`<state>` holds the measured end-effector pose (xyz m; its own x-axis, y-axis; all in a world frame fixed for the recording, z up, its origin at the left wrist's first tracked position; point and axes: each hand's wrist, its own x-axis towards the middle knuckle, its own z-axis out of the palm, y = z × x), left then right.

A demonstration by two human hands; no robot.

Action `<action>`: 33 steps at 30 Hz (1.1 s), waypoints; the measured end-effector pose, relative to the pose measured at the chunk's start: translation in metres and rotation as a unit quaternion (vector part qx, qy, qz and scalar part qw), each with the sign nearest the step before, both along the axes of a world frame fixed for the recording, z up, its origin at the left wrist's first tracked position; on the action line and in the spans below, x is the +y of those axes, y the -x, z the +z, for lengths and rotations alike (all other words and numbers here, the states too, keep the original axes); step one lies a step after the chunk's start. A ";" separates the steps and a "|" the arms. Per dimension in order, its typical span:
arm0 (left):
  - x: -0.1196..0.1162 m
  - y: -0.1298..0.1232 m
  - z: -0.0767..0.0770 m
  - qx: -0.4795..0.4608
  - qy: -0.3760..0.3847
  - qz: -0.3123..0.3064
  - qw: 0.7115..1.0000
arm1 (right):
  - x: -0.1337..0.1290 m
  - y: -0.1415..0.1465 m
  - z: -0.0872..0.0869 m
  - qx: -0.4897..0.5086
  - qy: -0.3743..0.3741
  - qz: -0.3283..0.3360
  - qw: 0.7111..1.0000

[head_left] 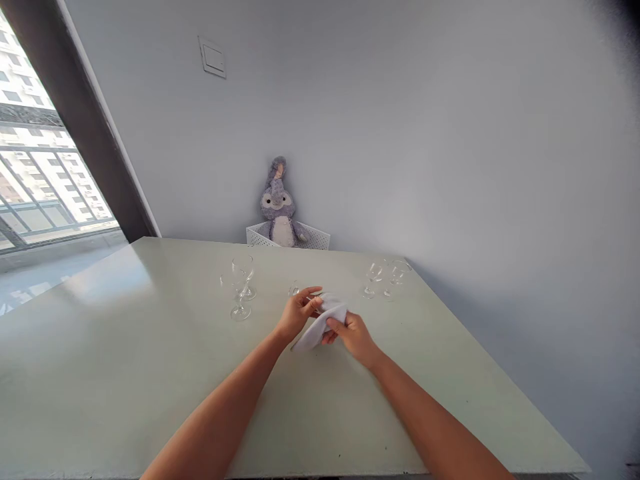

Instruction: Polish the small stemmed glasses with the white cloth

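My right hand is closed around a pale grey-white cloth, thumb on top, with part of the cloth hanging down to the left. Close against the cloth, my left hand has its thumb and fingers pinched together. A clear piece of a stemmed glass shows just beyond the left hand; the hand and cloth hide most of it. Farther left stand two clear stemmed glasses, a nearer glass and one behind it. On the right, two more stemmed glasses stand side by side.
The pale green-white table spreads beneath both arms. At its far edge, a grey plush rabbit sits in a white perforated basket against the wall. A light switch is on the wall, and a window lies left.
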<state>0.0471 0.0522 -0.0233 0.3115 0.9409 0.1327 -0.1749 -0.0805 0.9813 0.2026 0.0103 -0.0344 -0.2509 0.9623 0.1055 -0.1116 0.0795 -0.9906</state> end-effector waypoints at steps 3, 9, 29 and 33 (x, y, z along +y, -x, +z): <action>-0.001 0.002 0.001 -0.018 0.042 -0.022 0.999 | -0.003 0.004 0.001 -0.070 -0.034 -0.034 0.996; -0.004 0.001 0.005 -0.048 -0.014 -0.082 0.995 | 0.005 -0.004 0.007 0.148 0.075 -0.003 0.986; -0.001 0.003 -0.004 0.256 -0.128 0.089 0.954 | 0.001 0.004 -0.005 -0.145 -0.054 -0.108 0.982; -0.002 0.011 -0.002 0.391 -0.363 0.178 0.827 | 0.014 -0.013 0.002 -0.080 0.019 -0.122 0.989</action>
